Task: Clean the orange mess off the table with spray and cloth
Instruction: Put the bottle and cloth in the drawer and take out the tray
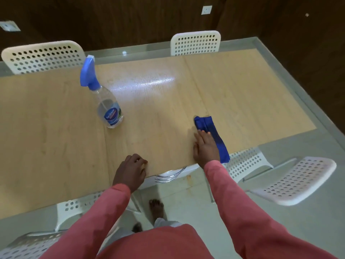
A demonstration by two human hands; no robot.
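The wooden table (56,128) serves as the landmark. Behind its far left edge stands a white perforated chair (43,56). On the table's left-centre, well back from the near edge, the clear spray bottle (104,94) with a blue trigger head stands upright, untouched. At the near edge, the left hand (130,171) rests on the tabletop with its fingers curled under, holding nothing. A bare foot (156,208) shows on the floor below that edge. Further right, the right hand (205,146) lies flat on the table, fingers straight and close together, fingertips pressing on the folded blue cloth (214,135), which stretches along the hand's right side to the near edge. No orange mess is discernible on the tabletop.
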